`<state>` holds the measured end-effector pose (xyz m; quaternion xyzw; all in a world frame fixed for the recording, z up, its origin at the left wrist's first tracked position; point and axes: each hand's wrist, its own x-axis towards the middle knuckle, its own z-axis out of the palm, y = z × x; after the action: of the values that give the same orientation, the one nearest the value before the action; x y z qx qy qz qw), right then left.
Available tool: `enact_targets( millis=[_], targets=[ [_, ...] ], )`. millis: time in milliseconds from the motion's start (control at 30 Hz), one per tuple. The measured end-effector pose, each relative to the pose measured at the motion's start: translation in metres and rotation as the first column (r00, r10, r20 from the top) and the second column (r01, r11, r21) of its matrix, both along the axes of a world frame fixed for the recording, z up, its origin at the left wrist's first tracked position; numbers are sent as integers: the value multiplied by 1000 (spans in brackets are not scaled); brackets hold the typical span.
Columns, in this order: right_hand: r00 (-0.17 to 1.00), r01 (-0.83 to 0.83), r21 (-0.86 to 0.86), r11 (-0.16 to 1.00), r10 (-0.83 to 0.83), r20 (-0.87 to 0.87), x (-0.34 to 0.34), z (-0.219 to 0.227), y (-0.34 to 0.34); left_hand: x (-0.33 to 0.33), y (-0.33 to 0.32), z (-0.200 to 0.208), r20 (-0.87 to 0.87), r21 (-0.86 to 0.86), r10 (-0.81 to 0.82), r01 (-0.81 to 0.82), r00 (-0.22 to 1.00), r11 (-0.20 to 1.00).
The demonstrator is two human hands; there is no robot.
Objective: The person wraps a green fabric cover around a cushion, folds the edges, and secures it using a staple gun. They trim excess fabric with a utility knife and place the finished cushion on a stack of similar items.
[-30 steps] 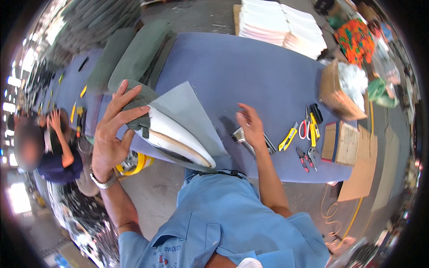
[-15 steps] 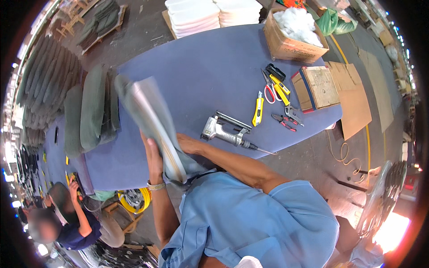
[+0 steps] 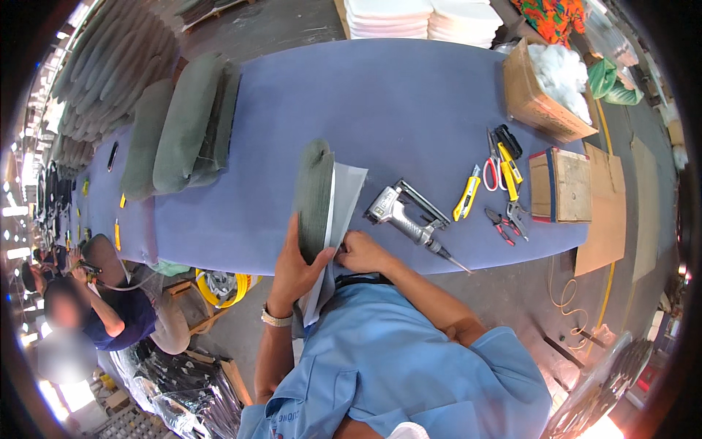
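Observation:
A long grey-green upholstered pad stands on edge near the front of the table. My left hand grips its near end, thumb on the right-hand side and fingers round the left. From the pad's back a grey lining sheet juts out toward the right. My right hand is closed at that sheet's near edge, its fingertips partly hidden. To the right lies a silver staple gun with its hose fitting attached, touched by neither hand.
Beyond the staple gun are a yellow cutter, scissors, pliers, a wooden box and a carton of white stuffing. More grey-green pads lie at left. A co-worker sits at the lower left.
The pad has swung upright and moved right, its lining now facing right. My right hand has shifted to the lining's near edge. The whole view has turned, too.

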<state>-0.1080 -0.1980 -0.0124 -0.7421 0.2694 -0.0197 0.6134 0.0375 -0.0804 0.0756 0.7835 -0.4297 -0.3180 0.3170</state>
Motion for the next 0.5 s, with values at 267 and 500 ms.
enact_targets(
  millis=[267, 500],
  targets=[
    [982, 189, -52, 981, -188, 37, -18, 29, -44, 20, -116, 8, 647, -150, -71, 218, 759, 964],
    [960, 268, 24, 963, -269, 74, -39, 39, -44, 12, -168, -14, 632, -118, -177, 320, 754, 940]
  ],
)
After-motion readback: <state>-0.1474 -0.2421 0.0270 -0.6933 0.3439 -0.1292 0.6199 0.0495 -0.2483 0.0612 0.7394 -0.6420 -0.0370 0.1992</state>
